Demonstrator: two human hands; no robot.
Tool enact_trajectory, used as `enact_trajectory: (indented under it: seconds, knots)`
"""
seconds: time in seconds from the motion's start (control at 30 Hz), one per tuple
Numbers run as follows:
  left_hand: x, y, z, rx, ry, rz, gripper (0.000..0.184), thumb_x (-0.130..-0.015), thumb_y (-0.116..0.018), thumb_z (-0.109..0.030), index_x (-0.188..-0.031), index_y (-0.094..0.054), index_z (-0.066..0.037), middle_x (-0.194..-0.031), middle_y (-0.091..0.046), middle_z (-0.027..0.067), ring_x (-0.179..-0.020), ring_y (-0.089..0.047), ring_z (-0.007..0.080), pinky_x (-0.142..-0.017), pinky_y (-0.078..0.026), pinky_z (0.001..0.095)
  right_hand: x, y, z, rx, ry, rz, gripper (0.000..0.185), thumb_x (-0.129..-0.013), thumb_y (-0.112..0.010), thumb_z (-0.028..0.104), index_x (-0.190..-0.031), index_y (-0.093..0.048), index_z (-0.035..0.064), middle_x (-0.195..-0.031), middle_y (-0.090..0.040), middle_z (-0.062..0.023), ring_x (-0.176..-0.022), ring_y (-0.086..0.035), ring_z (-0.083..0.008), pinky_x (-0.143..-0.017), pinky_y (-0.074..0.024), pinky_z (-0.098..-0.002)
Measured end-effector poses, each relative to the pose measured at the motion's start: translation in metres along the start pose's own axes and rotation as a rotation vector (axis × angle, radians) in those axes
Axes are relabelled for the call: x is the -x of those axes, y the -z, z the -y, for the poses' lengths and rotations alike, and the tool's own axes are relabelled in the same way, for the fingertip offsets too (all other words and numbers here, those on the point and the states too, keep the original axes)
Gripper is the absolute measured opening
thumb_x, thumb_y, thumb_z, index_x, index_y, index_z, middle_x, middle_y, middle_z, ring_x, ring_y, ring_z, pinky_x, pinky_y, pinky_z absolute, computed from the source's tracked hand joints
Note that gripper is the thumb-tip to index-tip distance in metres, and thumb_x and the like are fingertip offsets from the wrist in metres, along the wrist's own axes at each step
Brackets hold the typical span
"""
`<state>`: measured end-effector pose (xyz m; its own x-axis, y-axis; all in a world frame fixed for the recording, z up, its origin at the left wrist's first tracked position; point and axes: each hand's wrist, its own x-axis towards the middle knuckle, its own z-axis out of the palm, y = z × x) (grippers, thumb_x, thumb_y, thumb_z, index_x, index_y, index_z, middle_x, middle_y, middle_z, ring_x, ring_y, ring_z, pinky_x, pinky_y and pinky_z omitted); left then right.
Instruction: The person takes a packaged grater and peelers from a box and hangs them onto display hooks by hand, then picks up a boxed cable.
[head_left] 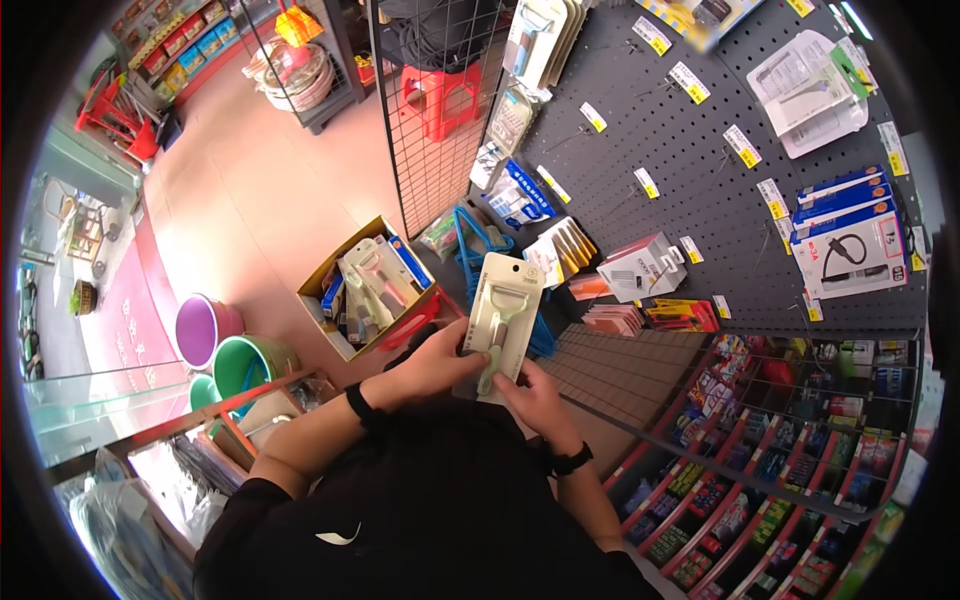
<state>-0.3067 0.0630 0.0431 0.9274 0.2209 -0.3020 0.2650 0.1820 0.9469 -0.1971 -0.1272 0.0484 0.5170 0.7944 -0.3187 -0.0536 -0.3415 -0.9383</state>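
Note:
Between my two hands is a carded peeler point(505, 310) with a pale green handle, its hang hole at the top. My left hand point(448, 358) closes on the card's left edge, thumb across the front. My right hand point(540, 402) grips its lower right corner. Just beyond my left hand, an open cardboard box point(345, 343) contains several packaged goods, among them a carded peeler with a pink handle point(382, 275) and blue boxes. To the right rises a dark pegboard point(620, 150) with hooks and yellow-white price tags.
Cable boxes point(850, 245) hang at the right of the pegboard. Below it, a rack of small packets point(740, 480) curves around my right side. A purple bucket point(207, 330) and a green bucket point(250, 365) stand on the left. A person sits on a red stool point(440, 100) behind the wire grid.

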Motion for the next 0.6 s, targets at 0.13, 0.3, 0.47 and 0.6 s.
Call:
enact_trajectory:
  seconds: [0.13, 0.3, 0.47, 0.6]
  knots:
    - [-0.012, 0.028, 0.001, 0.098, -0.037, 0.009, 0.049, -0.092, -0.069, -0.019, -0.133, -0.051, 0.003, -0.112, -0.067, 0.0126, -0.099, -0.064, 0.0157, -0.085, -0.053, 0.0311, -0.021, -0.016, 0.007, -0.165, 0.000, -0.014, 0.031, -0.100, -0.060, 0.015, -0.126, -0.063, -0.0008, -0.109, -0.071, -0.0076, -0.093, -0.064, -0.0111, -0.081, -0.0519, -0.0277]
    - [-0.022, 0.062, -0.001, 0.190, 0.015, 0.005, 0.043, -0.092, -0.071, -0.019, -0.126, -0.055, 0.002, -0.106, -0.066, 0.0083, -0.091, -0.062, 0.0118, -0.078, -0.052, 0.0286, -0.049, -0.031, 0.023, -0.109, -0.053, -0.003, 0.029, -0.102, -0.058, 0.015, -0.126, -0.062, -0.0019, -0.111, -0.070, -0.0064, -0.096, -0.063, -0.0103, -0.085, -0.0507, -0.0276]
    - [-0.029, 0.092, -0.012, 0.049, 0.019, -0.034, 0.039, -0.091, -0.074, -0.022, -0.119, -0.058, 0.000, -0.096, -0.062, 0.0033, -0.083, -0.055, 0.0074, -0.069, -0.046, 0.0253, -0.067, -0.045, 0.031, -0.045, -0.072, -0.029, 0.028, -0.103, -0.057, 0.014, -0.125, -0.063, -0.0014, -0.110, -0.070, -0.0044, -0.096, -0.063, -0.0086, -0.086, -0.0505, -0.0262]
    - [-0.028, 0.106, -0.022, 0.197, 0.031, -0.019, 0.037, -0.093, -0.072, -0.018, -0.121, -0.057, 0.001, -0.105, -0.065, 0.0052, -0.092, -0.060, 0.0084, -0.075, -0.049, 0.0250, -0.077, -0.056, 0.034, 0.048, -0.071, -0.079, 0.027, -0.102, -0.059, 0.016, -0.125, -0.065, 0.0014, -0.103, -0.070, -0.0019, -0.089, -0.062, -0.0062, -0.079, -0.0506, -0.0248]
